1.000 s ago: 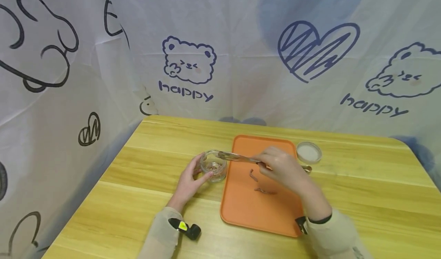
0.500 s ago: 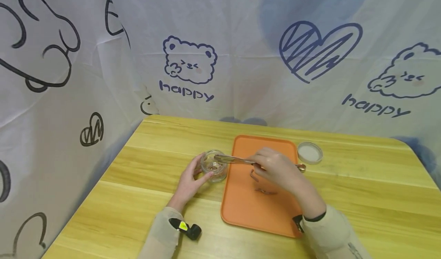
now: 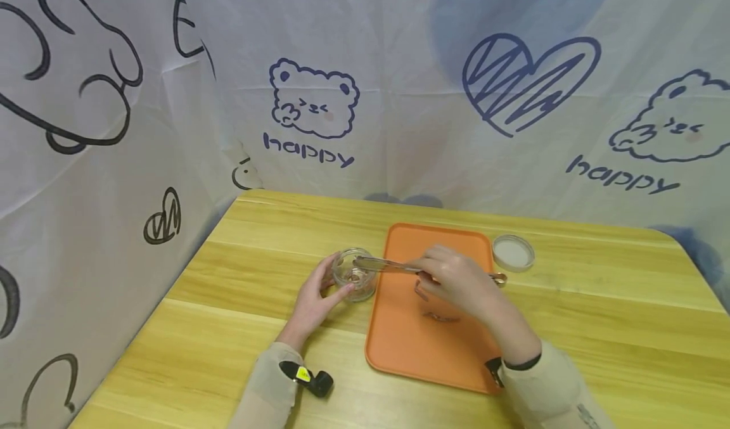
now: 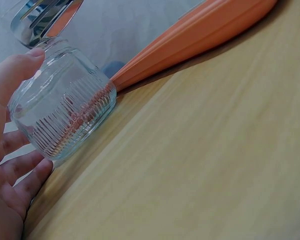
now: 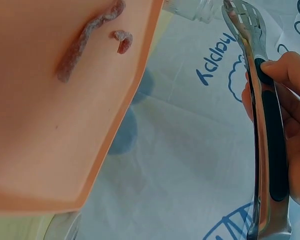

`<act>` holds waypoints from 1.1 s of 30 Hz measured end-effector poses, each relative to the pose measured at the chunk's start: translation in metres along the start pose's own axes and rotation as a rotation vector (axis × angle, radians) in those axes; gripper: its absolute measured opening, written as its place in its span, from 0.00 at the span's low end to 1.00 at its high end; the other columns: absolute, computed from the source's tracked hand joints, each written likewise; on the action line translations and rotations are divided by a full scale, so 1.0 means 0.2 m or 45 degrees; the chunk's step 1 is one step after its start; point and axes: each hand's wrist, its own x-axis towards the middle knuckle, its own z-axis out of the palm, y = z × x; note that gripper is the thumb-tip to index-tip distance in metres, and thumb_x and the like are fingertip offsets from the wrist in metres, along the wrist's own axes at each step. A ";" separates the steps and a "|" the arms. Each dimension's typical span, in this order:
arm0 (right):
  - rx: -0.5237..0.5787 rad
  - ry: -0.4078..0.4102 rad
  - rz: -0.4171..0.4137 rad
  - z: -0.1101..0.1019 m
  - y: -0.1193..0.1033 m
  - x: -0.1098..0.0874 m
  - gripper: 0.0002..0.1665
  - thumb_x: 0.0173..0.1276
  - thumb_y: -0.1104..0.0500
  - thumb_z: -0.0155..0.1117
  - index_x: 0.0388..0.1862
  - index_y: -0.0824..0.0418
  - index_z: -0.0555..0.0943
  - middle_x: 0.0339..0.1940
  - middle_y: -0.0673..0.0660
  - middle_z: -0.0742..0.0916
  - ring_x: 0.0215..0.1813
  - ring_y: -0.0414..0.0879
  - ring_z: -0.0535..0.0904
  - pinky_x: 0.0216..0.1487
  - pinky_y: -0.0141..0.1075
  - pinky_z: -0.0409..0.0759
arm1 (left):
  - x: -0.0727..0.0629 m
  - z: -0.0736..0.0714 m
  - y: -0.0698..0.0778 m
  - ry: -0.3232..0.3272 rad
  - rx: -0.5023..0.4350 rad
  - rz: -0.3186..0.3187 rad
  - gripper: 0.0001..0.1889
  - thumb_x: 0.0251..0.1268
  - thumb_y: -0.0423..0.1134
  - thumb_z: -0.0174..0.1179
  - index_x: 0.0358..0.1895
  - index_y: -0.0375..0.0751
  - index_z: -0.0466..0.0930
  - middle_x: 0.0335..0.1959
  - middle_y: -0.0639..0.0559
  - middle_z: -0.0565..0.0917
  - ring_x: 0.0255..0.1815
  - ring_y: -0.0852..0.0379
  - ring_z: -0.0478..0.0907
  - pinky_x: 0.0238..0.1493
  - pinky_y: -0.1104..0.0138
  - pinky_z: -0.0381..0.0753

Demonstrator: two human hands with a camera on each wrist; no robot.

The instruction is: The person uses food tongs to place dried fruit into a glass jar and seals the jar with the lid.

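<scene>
Nearest the person, on the bare lower half of the orange tray, a jerky-like strip lies roughly crosswise, left to right. A shorter-looking strip sits farther up, slanting down to the right, just beyond it and close under the right hand; that hand is far nearer to both than the left hand.

The left hand cups the ribbed glass jar from its left side, thumb on the near wall, fingers bent round the far side. The jar looks upright on the wooden table, just beside the tray's left edge, with reddish-brown pieces low inside.

The right hand is closed round the dark grips of the slotted metal tongs, thumb pressed along one arm. Here is the relation that counts: the tongs' long axis runs leftward from the right hand, nearly level across the tray, and their head reaches the jar's mouth — at the rim or just over it. Whether the tips pinch anything I cannot tell.

Farther off, past the tray's right edge, lies a round lid — and behind everything hangs a printed cloth.
</scene>
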 end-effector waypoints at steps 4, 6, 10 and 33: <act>-0.013 0.012 0.012 -0.03 0.01 -0.02 0.13 0.55 0.69 0.70 0.41 0.60 0.86 0.31 0.50 0.82 0.31 0.40 0.74 0.25 0.28 0.74 | 0.00 0.00 0.00 -0.001 0.001 -0.012 0.36 0.60 0.43 0.67 0.70 0.45 0.62 0.65 0.43 0.71 0.62 0.48 0.71 0.63 0.56 0.71; -0.024 0.021 0.015 -0.04 0.02 -0.04 0.14 0.55 0.69 0.70 0.41 0.60 0.86 0.32 0.50 0.82 0.31 0.40 0.74 0.25 0.28 0.74 | 0.00 0.00 0.00 -0.002 0.003 -0.011 0.36 0.60 0.43 0.66 0.70 0.45 0.62 0.65 0.43 0.71 0.62 0.47 0.71 0.63 0.56 0.71; -0.031 0.058 0.003 -0.05 0.04 -0.08 0.15 0.53 0.71 0.69 0.41 0.60 0.85 0.31 0.51 0.82 0.31 0.40 0.74 0.25 0.30 0.75 | -0.01 -0.01 0.05 -0.020 -0.010 -0.019 0.36 0.61 0.41 0.66 0.71 0.40 0.61 0.65 0.38 0.70 0.63 0.43 0.70 0.63 0.53 0.70; -0.089 0.022 0.123 -0.08 0.12 -0.40 0.18 0.45 0.73 0.73 0.37 0.60 0.86 0.26 0.48 0.80 0.27 0.36 0.69 0.22 0.29 0.73 | 0.00 0.00 -0.01 -0.012 0.027 -0.035 0.36 0.61 0.46 0.66 0.71 0.47 0.61 0.67 0.47 0.69 0.63 0.49 0.69 0.63 0.58 0.70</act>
